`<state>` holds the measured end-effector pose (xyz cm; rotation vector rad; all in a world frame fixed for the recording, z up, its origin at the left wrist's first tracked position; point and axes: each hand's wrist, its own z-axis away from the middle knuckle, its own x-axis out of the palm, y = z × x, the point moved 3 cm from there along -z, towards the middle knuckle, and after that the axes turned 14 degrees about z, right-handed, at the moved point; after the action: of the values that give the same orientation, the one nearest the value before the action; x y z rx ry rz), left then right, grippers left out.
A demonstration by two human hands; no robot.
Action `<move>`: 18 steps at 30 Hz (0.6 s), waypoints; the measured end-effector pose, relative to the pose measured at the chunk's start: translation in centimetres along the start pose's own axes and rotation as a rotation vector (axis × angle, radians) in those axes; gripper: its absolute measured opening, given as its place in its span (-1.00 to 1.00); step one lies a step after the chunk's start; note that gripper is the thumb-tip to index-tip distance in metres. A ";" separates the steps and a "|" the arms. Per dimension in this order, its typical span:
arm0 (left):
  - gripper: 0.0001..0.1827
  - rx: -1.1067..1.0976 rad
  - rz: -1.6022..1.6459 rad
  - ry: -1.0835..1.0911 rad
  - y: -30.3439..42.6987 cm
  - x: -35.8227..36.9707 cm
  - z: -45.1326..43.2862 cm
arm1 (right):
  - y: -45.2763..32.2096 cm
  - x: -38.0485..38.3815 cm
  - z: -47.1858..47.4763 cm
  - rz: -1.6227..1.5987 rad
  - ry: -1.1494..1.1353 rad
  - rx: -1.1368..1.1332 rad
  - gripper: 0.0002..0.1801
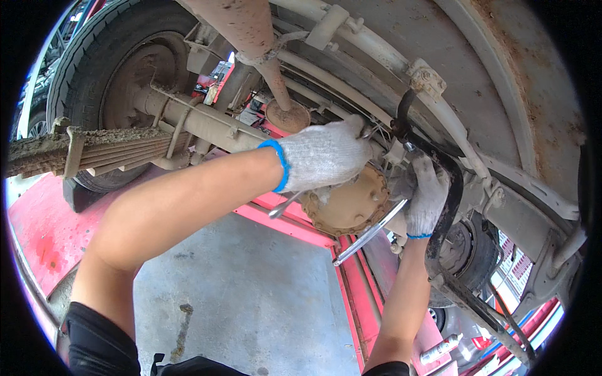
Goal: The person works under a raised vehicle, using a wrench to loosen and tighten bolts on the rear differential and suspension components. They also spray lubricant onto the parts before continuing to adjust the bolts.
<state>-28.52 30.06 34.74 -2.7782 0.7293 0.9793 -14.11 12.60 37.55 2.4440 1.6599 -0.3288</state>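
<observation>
Both my hands wear knitted work gloves and reach up under a raised vehicle, near the rear axle's differential cover (345,202). In my left hand (324,152) is a steel wrench (283,207), its end sticking out below the wrist; the fingers are partly hidden beyond the knuckles. My right hand (425,188) is raised beside a bent black pipe (454,188), its fingertips near a shiny metal fitting (410,146). A long chrome tool handle (369,233) slants down from beside that palm; whether the fingers close on it cannot be told.
A leaf spring (113,148) and tyre (80,80) lie at left, with a rusty shaft (244,28) above. Another wheel (463,249) is at right. Red lift platforms (51,230) flank the concrete floor (225,291). A spray can (440,348) lies at lower right.
</observation>
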 end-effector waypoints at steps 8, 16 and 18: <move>-0.74 0.091 -0.412 0.023 1.4 0.3 -2.6 | 1.9 1.3 -0.3 -0.235 0.077 0.088 -0.85; -0.84 0.331 -0.496 -0.258 3.2 -2.1 -5.6 | 2.4 1.1 -0.1 -0.693 -0.060 0.438 -0.61; -0.72 0.350 -0.460 -0.305 3.8 -2.6 -5.9 | 3.0 1.2 0.0 -0.768 -0.082 0.470 -0.61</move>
<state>-28.76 26.33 41.24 -2.2709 0.1790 1.0239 -10.86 12.55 37.24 1.8699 2.6605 -0.9918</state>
